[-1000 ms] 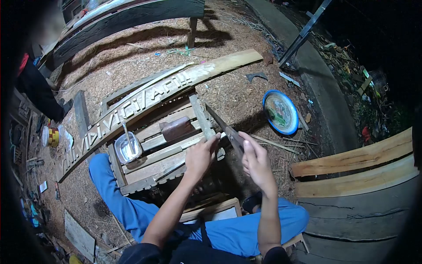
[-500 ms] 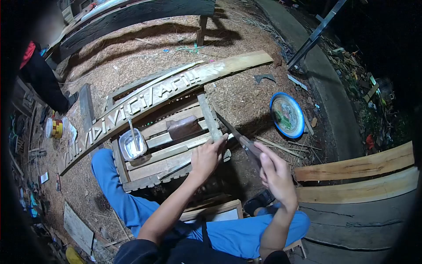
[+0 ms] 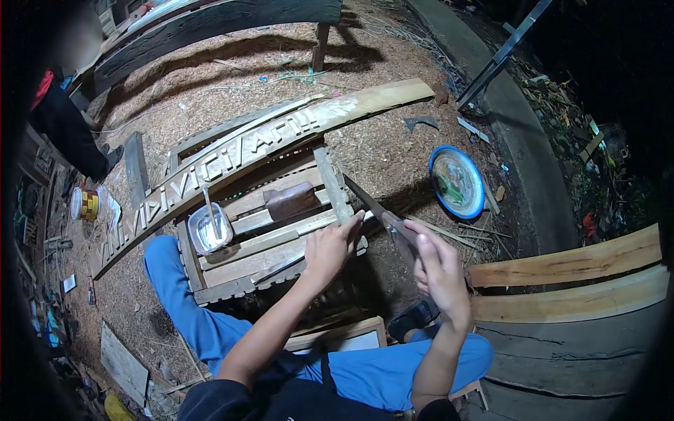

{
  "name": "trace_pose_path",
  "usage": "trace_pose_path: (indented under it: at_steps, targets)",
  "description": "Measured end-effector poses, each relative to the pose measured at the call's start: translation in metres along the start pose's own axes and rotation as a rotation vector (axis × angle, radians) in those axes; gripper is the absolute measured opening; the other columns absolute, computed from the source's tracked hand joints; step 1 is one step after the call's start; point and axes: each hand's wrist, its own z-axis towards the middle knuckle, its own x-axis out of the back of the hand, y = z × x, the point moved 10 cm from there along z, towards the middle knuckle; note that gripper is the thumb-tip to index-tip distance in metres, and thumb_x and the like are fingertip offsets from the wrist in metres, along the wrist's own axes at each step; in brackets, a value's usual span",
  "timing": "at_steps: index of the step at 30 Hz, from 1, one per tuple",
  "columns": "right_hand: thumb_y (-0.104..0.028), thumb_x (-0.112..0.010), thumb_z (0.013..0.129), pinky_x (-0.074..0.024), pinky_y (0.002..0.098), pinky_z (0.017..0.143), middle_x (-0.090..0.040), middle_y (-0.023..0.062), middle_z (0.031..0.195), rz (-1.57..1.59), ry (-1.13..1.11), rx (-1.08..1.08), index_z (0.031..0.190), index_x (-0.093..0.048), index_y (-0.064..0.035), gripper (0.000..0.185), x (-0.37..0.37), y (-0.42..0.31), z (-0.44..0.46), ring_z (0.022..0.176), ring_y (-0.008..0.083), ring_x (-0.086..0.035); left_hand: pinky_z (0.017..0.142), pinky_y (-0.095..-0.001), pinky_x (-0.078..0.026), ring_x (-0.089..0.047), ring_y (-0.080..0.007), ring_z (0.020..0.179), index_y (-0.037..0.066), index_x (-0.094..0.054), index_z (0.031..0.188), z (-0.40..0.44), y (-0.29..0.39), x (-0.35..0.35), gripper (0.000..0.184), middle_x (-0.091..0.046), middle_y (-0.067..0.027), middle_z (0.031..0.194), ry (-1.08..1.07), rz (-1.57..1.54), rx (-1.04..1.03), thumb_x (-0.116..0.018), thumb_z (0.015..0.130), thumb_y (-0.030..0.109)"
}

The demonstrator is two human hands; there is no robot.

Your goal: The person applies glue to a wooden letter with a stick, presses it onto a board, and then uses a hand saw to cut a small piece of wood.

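Observation:
My left hand (image 3: 326,250) is closed over a thin wooden strip (image 3: 298,233), pressing it on the right edge of a low slatted wooden stand (image 3: 324,173). A short end of the strip pokes out past my fingers. In my right hand (image 3: 437,270) is the handle of what looks like a hand saw (image 3: 376,209). Its dark blade points away from me, close beside the strip's end; the teeth are too small to make out. On the slats sit a brown wooden block (image 3: 290,202) and a plastic tub (image 3: 211,231) of white paste with a stick in it.
A long board (image 3: 232,163) with raised letters lies across the stand's far side. A blue-rimmed round tray (image 3: 480,203) rests on the sawdust at right. Planks (image 3: 569,296) lie at lower right. Another person's leg (image 3: 67,133) shows at left, near a bench (image 3: 210,28).
The view has shifted very slightly. My right hand and the saw have barely moved, and my left hand keeps its place on the strip.

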Motion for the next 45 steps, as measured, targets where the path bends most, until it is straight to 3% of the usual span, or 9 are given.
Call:
trace_pose_path:
  at_steps: [14, 22, 24, 26, 31, 32, 37, 41, 45]
  targets:
    - [-0.034, -0.051, 0.111, -0.0304, 0.0230, 0.043, -0.044, -0.0070, 0.062, 0.092, 0.039, 0.075, 0.140, -0.062, -0.0073, 0.041, -0.007, 0.016, 0.017, 0.049, 0.0021, -0.039, 0.056, -0.0488, -0.053, -0.069, -0.0363, 0.061, 0.037, -0.067, 0.134, 0.000, 0.004, 0.006, 0.035, -0.068, -0.0153, 0.070, -0.008, -0.001, 0.010, -0.065, 0.099, 0.032]
    - [-0.025, -0.058, 0.108, -0.0380, 0.0229, 0.052, -0.064, -0.0029, 0.078, -0.067, 0.120, 0.099, 0.131, -0.069, -0.0026, 0.034, 0.008, -0.013, -0.021, 0.059, 0.0014, -0.048, 0.059, -0.0485, -0.054, -0.069, -0.0366, 0.064, 0.034, -0.068, 0.135, 0.000, -0.001, 0.003, 0.039, -0.071, -0.0160, 0.077, -0.006, -0.009, 0.010, -0.067, 0.096, 0.027]
    - [-0.024, -0.057, 0.108, -0.0534, 0.0287, 0.081, -0.075, 0.0087, 0.104, -0.113, 0.179, 0.220, 0.131, -0.068, 0.0010, 0.035, 0.005, -0.005, -0.008, 0.088, 0.0120, -0.067, 0.060, -0.0487, -0.054, -0.069, -0.0366, 0.065, 0.034, -0.068, 0.134, 0.000, 0.001, 0.004, 0.039, -0.071, -0.0159, 0.077, 0.001, -0.023, -0.007, -0.067, 0.096, 0.027]
    - [-0.024, -0.056, 0.108, -0.0510, 0.0321, 0.096, -0.075, 0.0143, 0.117, -0.062, 0.213, 0.295, 0.130, -0.067, 0.0021, 0.036, -0.007, 0.021, 0.023, 0.106, 0.0163, -0.067, 0.060, -0.0490, -0.054, -0.070, -0.0366, 0.066, 0.034, -0.068, 0.134, 0.000, 0.005, 0.005, 0.038, -0.071, -0.0157, 0.077, 0.012, -0.032, -0.020, -0.067, 0.096, 0.027]
    - [-0.026, -0.059, 0.108, -0.0523, 0.0298, 0.072, -0.072, 0.0064, 0.091, -0.161, 0.153, 0.221, 0.132, -0.067, 0.0013, 0.038, 0.006, -0.008, 0.001, 0.077, 0.0107, -0.063, 0.059, -0.0496, -0.053, -0.069, -0.0372, 0.066, 0.034, -0.069, 0.132, 0.000, 0.001, 0.010, 0.035, -0.071, -0.0165, 0.077, 0.004, -0.007, 0.020, -0.066, 0.098, 0.030]
    - [-0.026, -0.059, 0.108, -0.0515, 0.0292, 0.070, -0.071, 0.0043, 0.089, -0.096, 0.098, 0.008, 0.133, -0.067, 0.0006, 0.037, 0.008, -0.007, -0.011, 0.075, 0.0084, -0.059, 0.058, -0.0497, -0.052, -0.069, -0.0374, 0.065, 0.034, -0.070, 0.132, 0.000, 0.001, 0.009, 0.034, -0.071, -0.0168, 0.077, -0.003, 0.002, 0.023, -0.066, 0.098, 0.031]
    - [-0.029, -0.056, 0.109, -0.0525, 0.0321, 0.090, -0.076, 0.0108, 0.110, -0.063, 0.158, 0.270, 0.133, -0.066, 0.0016, 0.040, -0.013, 0.011, 0.022, 0.094, 0.0154, -0.067, 0.052, -0.0483, -0.052, -0.068, -0.0327, 0.058, 0.037, -0.066, 0.134, -0.001, 0.001, 0.000, 0.032, -0.066, -0.0129, 0.067, 0.044, 0.011, -0.035, -0.060, 0.102, 0.042]
    - [-0.030, -0.055, 0.109, -0.0411, 0.0249, 0.054, -0.062, -0.0015, 0.080, -0.031, 0.072, 0.071, 0.137, -0.065, -0.0028, 0.040, -0.006, 0.016, 0.021, 0.060, 0.0047, -0.049, 0.055, -0.0484, -0.052, -0.069, -0.0344, 0.063, 0.036, -0.067, 0.133, 0.004, 0.002, 0.008, 0.032, -0.069, -0.0139, 0.073, 0.045, 0.008, -0.005, -0.062, 0.101, 0.039]
    - [-0.029, -0.055, 0.109, -0.0426, 0.0268, 0.055, -0.060, -0.0026, 0.076, -0.071, 0.014, 0.097, 0.137, -0.065, -0.0045, 0.038, 0.000, 0.000, 0.004, 0.060, 0.0056, -0.050, 0.054, -0.0483, -0.052, -0.069, -0.0348, 0.062, 0.037, -0.067, 0.133, -0.001, 0.001, 0.004, 0.032, -0.068, -0.0140, 0.071, 0.030, 0.022, 0.002, -0.061, 0.101, 0.039]
